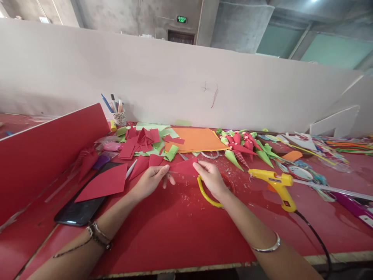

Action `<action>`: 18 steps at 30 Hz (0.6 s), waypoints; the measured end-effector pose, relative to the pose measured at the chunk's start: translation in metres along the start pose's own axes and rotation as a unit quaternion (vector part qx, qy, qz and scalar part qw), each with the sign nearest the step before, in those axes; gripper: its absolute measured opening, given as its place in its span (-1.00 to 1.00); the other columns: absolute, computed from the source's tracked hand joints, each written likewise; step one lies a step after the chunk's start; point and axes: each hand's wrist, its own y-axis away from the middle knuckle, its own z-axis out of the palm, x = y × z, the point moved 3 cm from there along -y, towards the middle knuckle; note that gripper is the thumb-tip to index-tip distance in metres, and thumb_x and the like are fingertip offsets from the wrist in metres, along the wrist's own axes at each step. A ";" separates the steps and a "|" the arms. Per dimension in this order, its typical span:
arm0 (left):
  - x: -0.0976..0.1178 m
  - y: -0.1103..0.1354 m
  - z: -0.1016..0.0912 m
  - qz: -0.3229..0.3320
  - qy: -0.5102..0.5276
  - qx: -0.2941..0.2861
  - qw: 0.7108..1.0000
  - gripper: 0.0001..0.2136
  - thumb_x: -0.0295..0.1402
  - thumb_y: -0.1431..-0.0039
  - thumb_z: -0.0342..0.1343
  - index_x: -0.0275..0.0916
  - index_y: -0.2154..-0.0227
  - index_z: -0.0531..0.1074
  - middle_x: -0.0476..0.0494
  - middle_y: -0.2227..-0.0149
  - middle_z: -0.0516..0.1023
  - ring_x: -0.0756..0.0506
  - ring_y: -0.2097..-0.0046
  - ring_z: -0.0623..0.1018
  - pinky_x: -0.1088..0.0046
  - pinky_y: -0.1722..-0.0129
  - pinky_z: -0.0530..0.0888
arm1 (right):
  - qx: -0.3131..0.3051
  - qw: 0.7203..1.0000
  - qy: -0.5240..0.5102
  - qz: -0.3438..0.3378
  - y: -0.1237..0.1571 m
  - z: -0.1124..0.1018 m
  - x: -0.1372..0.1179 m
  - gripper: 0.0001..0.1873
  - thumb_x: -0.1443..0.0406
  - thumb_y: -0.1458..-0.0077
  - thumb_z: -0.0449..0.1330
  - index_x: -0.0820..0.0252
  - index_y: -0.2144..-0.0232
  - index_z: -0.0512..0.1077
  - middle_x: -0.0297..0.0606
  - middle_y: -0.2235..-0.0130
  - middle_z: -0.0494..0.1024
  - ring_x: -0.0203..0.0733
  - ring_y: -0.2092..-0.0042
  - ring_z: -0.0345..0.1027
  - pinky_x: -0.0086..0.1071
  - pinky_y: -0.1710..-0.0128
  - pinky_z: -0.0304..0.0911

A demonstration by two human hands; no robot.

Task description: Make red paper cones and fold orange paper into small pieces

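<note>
Matt red paper piece (183, 168); glossy black phone (83, 208); smooth yellow plastic glue gun (275, 186); shiny metal bangle (266, 245).

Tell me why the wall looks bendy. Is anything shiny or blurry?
Head view: the wide lens bends the white wall into a curve; soft even light, with faint shadows under the left hand and right hand holding the red paper; the phone screen shows a little glare; the far right edge looks stretched.

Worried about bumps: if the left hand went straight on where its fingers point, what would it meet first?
The left hand points right along the red paper piece it pinches, so probably the right hand at the other end.
</note>
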 end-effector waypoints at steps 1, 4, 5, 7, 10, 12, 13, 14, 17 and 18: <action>0.001 0.000 0.000 0.001 0.006 0.005 1.000 -0.51 -0.11 -0.19 -0.22 -0.33 0.58 0.46 -0.12 0.52 0.52 0.05 0.58 0.34 0.49 0.38 0.32 | 0.000 1.000 0.013 -0.003 -0.001 -0.001 0.001 -0.60 0.09 -0.03 0.05 0.17 0.66 0.05 -0.47 0.60 -0.03 -0.41 0.55 -0.13 -0.48 0.57 -0.13; 0.001 -0.001 -0.006 0.000 0.036 0.045 0.998 -0.50 -0.11 -0.19 -0.25 -0.35 0.55 0.47 -0.12 0.55 0.49 0.03 0.56 0.35 0.48 0.40 0.33 | -0.004 1.000 0.028 -0.011 -0.002 -0.002 0.003 -0.59 0.08 -0.06 0.01 0.16 0.65 0.00 -0.46 0.58 -0.09 -0.40 0.53 -0.19 -0.46 0.57 -0.19; 0.000 -0.002 -0.009 -0.003 0.050 0.064 0.997 -0.50 -0.10 -0.19 -0.25 -0.35 0.51 0.47 -0.12 0.55 0.48 0.03 0.56 0.34 0.48 0.42 0.33 | -0.005 0.999 0.030 -0.014 -0.002 -0.002 0.002 -0.59 0.08 -0.06 0.01 0.17 0.65 0.01 -0.46 0.58 -0.08 -0.40 0.53 -0.19 -0.46 0.57 -0.19; -0.001 -0.001 -0.013 -0.008 0.082 0.087 0.993 -0.48 -0.07 -0.18 -0.30 -0.34 0.42 0.48 -0.10 0.54 0.46 0.02 0.55 0.34 0.48 0.44 0.33 | -0.009 0.999 0.037 -0.021 -0.001 -0.001 -0.001 -0.60 0.10 -0.05 0.02 0.17 0.67 0.03 -0.46 0.60 -0.06 -0.40 0.53 -0.18 -0.47 0.57 -0.18; -0.003 0.001 -0.007 -0.025 0.089 0.030 0.995 -0.46 -0.03 -0.17 -0.32 -0.30 0.37 0.48 -0.07 0.51 0.46 0.00 0.51 0.38 0.48 0.43 0.34 | -0.049 0.997 0.049 -0.024 0.003 0.004 -0.007 -0.63 0.10 -0.02 0.06 0.19 0.67 0.13 -0.45 0.61 0.04 -0.39 0.53 -0.08 -0.48 0.56 -0.08; -0.002 0.004 0.004 -0.034 0.041 -0.040 0.998 -0.54 -0.03 -0.13 -0.18 -0.29 0.40 0.47 -0.04 0.52 0.46 0.00 0.50 0.39 0.51 0.44 0.32 | -0.083 0.995 0.050 -0.026 0.007 0.009 -0.011 -0.67 0.12 -0.01 0.07 0.21 0.63 0.23 -0.43 0.59 0.16 -0.37 0.50 0.02 -0.47 0.50 0.01; -0.002 0.006 0.010 -0.034 0.008 -0.069 0.997 -0.59 -0.04 -0.10 -0.11 -0.29 0.43 0.47 -0.02 0.56 0.44 0.02 0.52 0.38 0.53 0.47 0.30 | -0.092 0.994 0.052 -0.029 0.009 0.011 -0.013 -0.69 0.12 -0.01 0.08 0.21 0.60 0.27 -0.41 0.57 0.22 -0.35 0.48 0.06 -0.46 0.47 0.05; -0.001 0.007 0.015 -0.031 -0.024 -0.089 0.995 -0.62 -0.06 -0.07 -0.05 -0.30 0.47 0.46 0.01 0.62 0.41 0.04 0.56 0.34 0.55 0.51 0.27 | -0.094 0.993 0.056 -0.032 0.010 0.013 -0.013 -0.71 0.13 -0.01 0.09 0.21 0.59 0.29 -0.41 0.55 0.25 -0.34 0.47 0.09 -0.46 0.46 0.07; 0.000 0.009 0.024 -0.025 -0.076 -0.100 0.992 -0.63 -0.08 -0.07 -0.04 -0.30 0.54 0.45 0.10 0.76 0.24 0.09 0.65 0.20 0.59 0.59 0.17 | -0.080 0.993 0.073 -0.039 0.011 0.015 -0.012 -0.72 0.13 0.02 0.11 0.20 0.60 0.29 -0.42 0.56 0.27 -0.35 0.48 0.10 -0.46 0.47 0.08; -0.001 0.009 0.024 -0.028 -0.079 -0.092 0.992 -0.62 -0.08 -0.08 -0.05 -0.30 0.55 0.44 0.11 0.77 0.21 0.09 0.66 0.18 0.59 0.60 0.16 | -0.075 0.994 0.072 -0.039 0.011 0.015 -0.011 -0.72 0.13 0.01 0.11 0.20 0.60 0.27 -0.42 0.57 0.25 -0.36 0.50 0.10 -0.47 0.48 0.07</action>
